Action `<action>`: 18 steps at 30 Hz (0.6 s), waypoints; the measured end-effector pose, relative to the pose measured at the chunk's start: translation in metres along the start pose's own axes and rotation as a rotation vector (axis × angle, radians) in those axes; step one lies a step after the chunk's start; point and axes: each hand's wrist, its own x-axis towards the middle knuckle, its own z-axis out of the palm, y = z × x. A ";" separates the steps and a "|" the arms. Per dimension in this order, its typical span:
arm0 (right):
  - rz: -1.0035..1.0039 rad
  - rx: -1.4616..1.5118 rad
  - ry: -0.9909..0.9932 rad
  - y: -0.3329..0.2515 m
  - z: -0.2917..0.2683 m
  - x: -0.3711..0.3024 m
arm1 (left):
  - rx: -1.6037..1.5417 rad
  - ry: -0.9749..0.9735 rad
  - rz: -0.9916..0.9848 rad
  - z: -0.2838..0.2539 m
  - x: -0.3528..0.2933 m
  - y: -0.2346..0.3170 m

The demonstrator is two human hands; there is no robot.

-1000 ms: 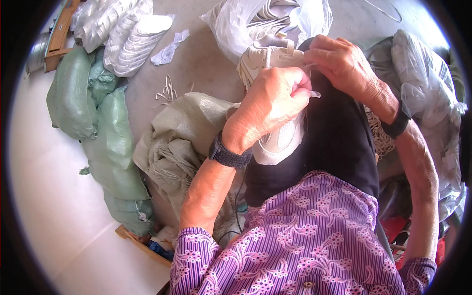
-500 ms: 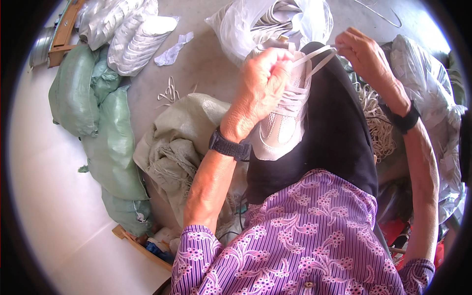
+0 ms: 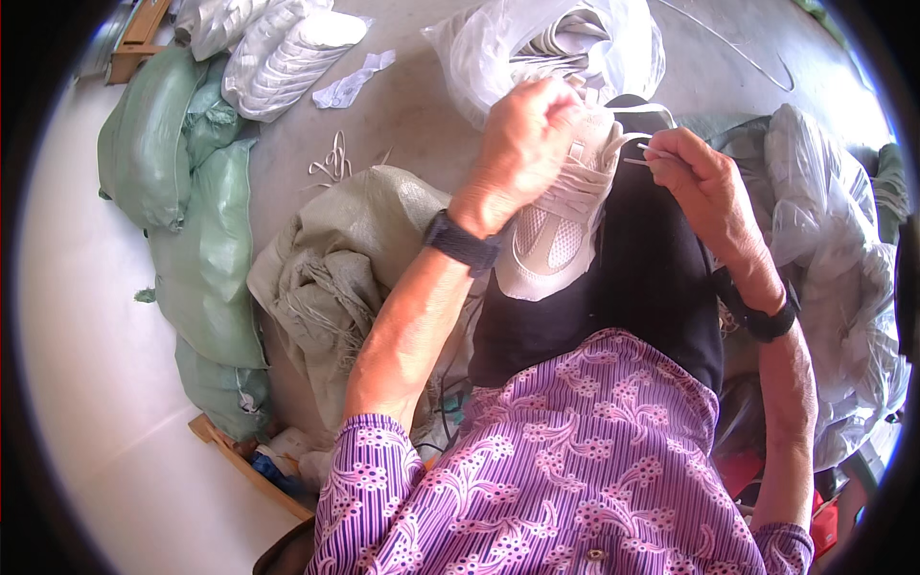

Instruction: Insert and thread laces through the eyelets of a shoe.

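Observation:
A pale beige sneaker (image 3: 551,235) rests on my black-trousered thigh, its toe pointing toward me. My left hand (image 3: 530,139) is closed over the ankle end of the shoe, on its left side; the fingertips are partly hidden. To the right of the shoe, my right hand (image 3: 704,182) pinches a whitish shoelace (image 3: 661,113) between thumb and fingers. The lace loops from the upper eyelets across to that hand, with its tip showing beside the fingers. Laces cross the front of the shoe above a mesh toe.
A clear plastic bag (image 3: 470,57) of pale shoe parts stands beyond my knee. Green sacks (image 3: 206,259) line the left wall, near stacked white shoe parts (image 3: 287,57). A beige woven sack (image 3: 321,278) lies left of my leg, grey plastic bags (image 3: 824,240) at right. Loose laces (image 3: 333,158) lie on the floor.
My right hand has come down and nearer the shoe with the lace, which now hangs in a looser loop. My left hand still grips the shoe's ankle end, slightly higher.

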 end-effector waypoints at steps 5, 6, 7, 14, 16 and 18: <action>-0.117 -0.046 0.071 -0.005 0.016 0.010 | -0.918 -0.059 -0.514 -0.025 -0.013 0.009; -0.147 -0.059 0.083 -0.004 0.020 0.012 | -1.040 -0.035 -0.550 -0.027 -0.015 0.009; -0.154 -0.084 0.070 -0.001 0.023 0.014 | -1.162 -0.008 -0.531 -0.031 -0.018 0.007; -0.199 -0.256 0.023 0.001 0.019 0.014 | -1.452 0.202 -0.287 -0.089 -0.025 -0.026; -0.132 -0.206 0.011 -0.008 0.012 0.010 | -1.393 0.261 -0.326 -0.098 -0.035 -0.027; 0.072 0.138 0.037 -0.010 0.009 0.003 | -1.416 0.279 -0.361 -0.098 -0.042 -0.030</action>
